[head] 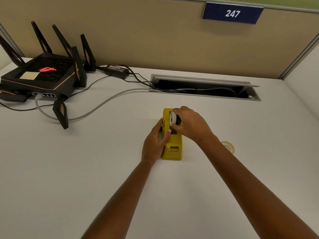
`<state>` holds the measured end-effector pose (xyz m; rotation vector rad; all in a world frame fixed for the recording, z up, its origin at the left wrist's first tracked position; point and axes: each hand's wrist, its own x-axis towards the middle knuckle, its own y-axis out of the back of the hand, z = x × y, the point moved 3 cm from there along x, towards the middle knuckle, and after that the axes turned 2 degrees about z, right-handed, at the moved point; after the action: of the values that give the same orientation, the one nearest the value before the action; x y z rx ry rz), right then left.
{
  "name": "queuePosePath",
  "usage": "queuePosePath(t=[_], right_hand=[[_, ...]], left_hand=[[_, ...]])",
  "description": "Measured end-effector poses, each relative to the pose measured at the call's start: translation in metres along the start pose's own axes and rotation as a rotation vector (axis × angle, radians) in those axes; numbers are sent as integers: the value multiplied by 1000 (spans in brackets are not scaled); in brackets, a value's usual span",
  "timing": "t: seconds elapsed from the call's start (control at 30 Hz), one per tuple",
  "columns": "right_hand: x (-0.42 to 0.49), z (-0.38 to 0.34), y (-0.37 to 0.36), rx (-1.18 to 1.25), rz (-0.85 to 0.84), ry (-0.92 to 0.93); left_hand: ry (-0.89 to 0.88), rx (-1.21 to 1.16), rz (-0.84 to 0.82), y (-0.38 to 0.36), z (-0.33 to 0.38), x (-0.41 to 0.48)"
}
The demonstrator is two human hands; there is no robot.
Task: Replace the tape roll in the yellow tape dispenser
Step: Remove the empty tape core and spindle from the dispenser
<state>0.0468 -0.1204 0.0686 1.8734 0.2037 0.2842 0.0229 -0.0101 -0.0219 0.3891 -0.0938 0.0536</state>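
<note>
A pale grey desk fills the view, closed at the far side by a tan partition wall bearing a dark blue sign that reads 247. On the far left stands a black router with upright antennas, its cables running right into an open metal cable tray sunk into the desk.

Near the middle of the desk sits the yellow plastic tape dispenser, lengthwise toward the viewer. The left hand reaches in from the near side and wraps the dispenser's left flank, thumb lying over its top edge, gripping the body firmly. The right hand comes from the right with the wrist bent, fingers curled down around a white ring of tape on a black core, which it holds just above the far end of the dispenser, over the dark slot.

A second, clear tape roll lies flat on the desk to the right, just beyond the right forearm, apart from both hands.
</note>
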Motion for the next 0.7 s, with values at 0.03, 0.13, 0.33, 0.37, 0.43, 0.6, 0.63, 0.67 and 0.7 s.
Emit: queuePosePath(t=[0.03,0.13,0.33,0.37,0.43,0.6,0.63,0.67,0.7], right_hand=[[0,0,0,7,3,-2],[-2,0,0,34,15,-10],[-4,1,-3,106,17,-32],[-5,1,-4,112,15,-35],[-7,1,-5,117,20,-34],[-11,2,-6,119,44,-15],[-13,2,-7,121,46,-7],[-15,2,-7,124,48,2],[-17,1,-8,127,47,10]], left_hand=[[4,-2,-1,0,0,0],[11,-2,-1,0,0,0],[-6,-4,-1,0,1,0],[-31,4,7,1,2,0],[-100,13,9,2,6,-2],[-133,-30,-17,3,12,-6],[-131,-32,-24,3,12,-7],[-122,-42,-27,3,13,-8],[-107,-61,-27,3,14,-9]])
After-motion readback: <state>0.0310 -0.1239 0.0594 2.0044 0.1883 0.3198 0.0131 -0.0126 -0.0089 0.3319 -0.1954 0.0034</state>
